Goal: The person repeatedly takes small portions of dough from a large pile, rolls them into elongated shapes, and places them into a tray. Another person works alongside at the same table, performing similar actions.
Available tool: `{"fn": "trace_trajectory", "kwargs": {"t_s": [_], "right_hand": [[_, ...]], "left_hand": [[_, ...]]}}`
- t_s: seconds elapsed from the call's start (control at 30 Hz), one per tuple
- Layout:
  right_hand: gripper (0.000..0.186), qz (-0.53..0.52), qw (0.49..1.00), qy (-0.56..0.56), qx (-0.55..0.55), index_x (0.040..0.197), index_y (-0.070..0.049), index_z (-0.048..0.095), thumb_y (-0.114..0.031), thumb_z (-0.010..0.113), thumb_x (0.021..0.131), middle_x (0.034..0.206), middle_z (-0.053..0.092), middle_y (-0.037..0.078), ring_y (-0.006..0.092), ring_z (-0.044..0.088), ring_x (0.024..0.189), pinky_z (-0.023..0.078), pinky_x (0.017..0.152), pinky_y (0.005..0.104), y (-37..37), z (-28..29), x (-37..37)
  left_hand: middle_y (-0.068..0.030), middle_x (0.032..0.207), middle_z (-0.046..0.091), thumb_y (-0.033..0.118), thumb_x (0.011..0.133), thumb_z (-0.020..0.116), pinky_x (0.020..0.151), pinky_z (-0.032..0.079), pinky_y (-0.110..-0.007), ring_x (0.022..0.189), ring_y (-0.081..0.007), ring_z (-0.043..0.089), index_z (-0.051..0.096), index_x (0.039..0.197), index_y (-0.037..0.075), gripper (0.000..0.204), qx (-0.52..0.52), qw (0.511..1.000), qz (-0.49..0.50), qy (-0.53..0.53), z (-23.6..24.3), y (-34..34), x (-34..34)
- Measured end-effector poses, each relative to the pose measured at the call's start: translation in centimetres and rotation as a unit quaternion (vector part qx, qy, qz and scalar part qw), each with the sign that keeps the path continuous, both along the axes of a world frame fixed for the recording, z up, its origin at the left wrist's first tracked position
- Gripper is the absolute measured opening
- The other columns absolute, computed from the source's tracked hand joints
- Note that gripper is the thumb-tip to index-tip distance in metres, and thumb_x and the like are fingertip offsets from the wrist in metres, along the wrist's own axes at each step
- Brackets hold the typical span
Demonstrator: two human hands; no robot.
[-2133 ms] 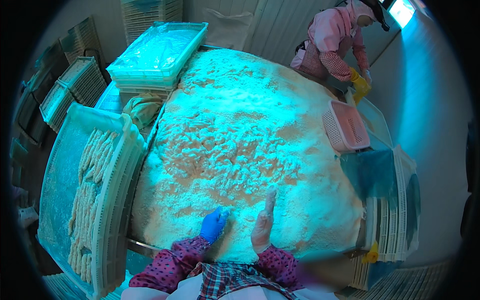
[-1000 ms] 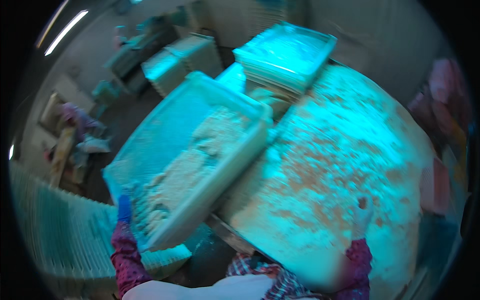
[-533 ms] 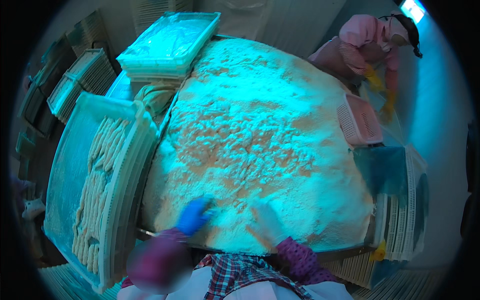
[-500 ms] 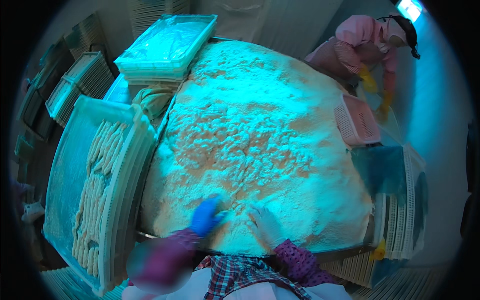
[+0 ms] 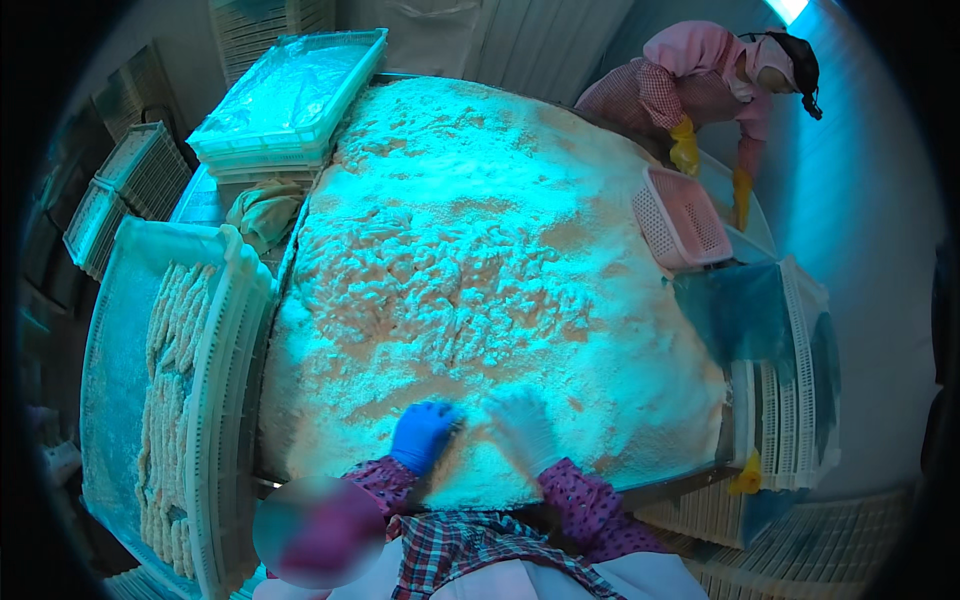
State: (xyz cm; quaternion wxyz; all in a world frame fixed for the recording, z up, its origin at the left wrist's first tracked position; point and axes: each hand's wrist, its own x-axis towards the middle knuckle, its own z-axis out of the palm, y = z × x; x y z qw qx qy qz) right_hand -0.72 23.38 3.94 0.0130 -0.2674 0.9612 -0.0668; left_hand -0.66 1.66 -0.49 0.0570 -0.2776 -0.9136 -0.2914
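Covering the surface: crumbs (image 5: pixel 450 290), pale and loose, spread over nearly all of the surface (image 5: pixel 668 488), lumpy in the middle, smoother toward the right.
Crumb handling: probably light, soft and dry, likely to slip between fingers; the lumps look fragile and should break if squeezed. Best taken from below in a cupped palm, or pushed with the hand's edge.
Left hand (image 5: pixel 425 438): blue-gloved, at the crumbs near the front edge; fingers curled in, but I cannot tell whether they pinch anything.
Right hand (image 5: pixel 524 432): pale-gloved, blurred, just beside the left hand over the crumbs; fingers stretched forward, gaps between them too blurred to tell.
Left tray (image 5: pixel 110 400): beside the surface, atop a stack, with rows of coated strips (image 5: pixel 165 430).
Cloth (image 5: pixel 265 215): crumpled, between the left tray and the back trays (image 5: pixel 262 145).
Basket (image 5: pixel 655 218): pink, perforated, at the right edge.
Co-worker (image 5: pixel 690 80): beyond the basket, bent over, in yellow gloves (image 5: pixel 684 148).
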Motion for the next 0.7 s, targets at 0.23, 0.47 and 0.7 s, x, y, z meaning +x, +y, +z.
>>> {"fn": "trace_trajectory", "kwargs": {"t_s": [0.23, 0.47, 0.7], "right_hand": [[0.034, -0.152, 0.985, 0.024, -0.073, 0.112, -0.009, 0.056, -0.016, 0.062, 0.079, 0.113, 0.055, 0.010, 0.0302, 0.048, 0.108, 0.038, 0.091, 0.0437, 3.7, 1.8, -0.1], [0.037, -0.214, 0.898, -0.043, -0.382, 0.125, -0.011, 0.052, -0.022, 0.051, 0.089, 0.133, 0.046, 0.013, 0.0303, 0.041, 0.123, 0.027, 0.106, 0.0479, -1.0, 2.0, -1.7], [0.048, -0.052, 0.936, 0.055, -0.343, 0.130, -0.005, 0.047, -0.028, 0.044, 0.088, 0.140, 0.037, 0.018, 0.0345, 0.024, 0.135, 0.008, 0.112, 0.0482, -9.3, 1.5, 0.6]], "left_hand": [[-0.0084, 0.100, 0.057, 0.014, 0.075, 0.062, 0.071, 0.047, -0.040, 0.087, -0.0271, 0.057, 0.059, 0.105, 0.013, 0.029, -0.015, 0.997, 0.044, 0.067, 1.4, -0.9, -0.5], [-0.0067, 0.115, 0.058, 0.026, 0.094, 0.049, 0.078, 0.049, -0.036, 0.096, -0.0209, 0.058, 0.043, 0.131, 0.011, 0.041, 0.545, 0.625, 0.096, -0.551, 2.1, 1.0, -0.4], [-0.0100, 0.152, 0.014, 0.024, 0.096, 0.035, 0.107, 0.030, -0.036, 0.135, -0.0217, 0.028, 0.013, 0.147, 0.012, 0.057, 0.767, 0.459, 0.064, -0.444, 5.8, 3.1, 2.9]]}}
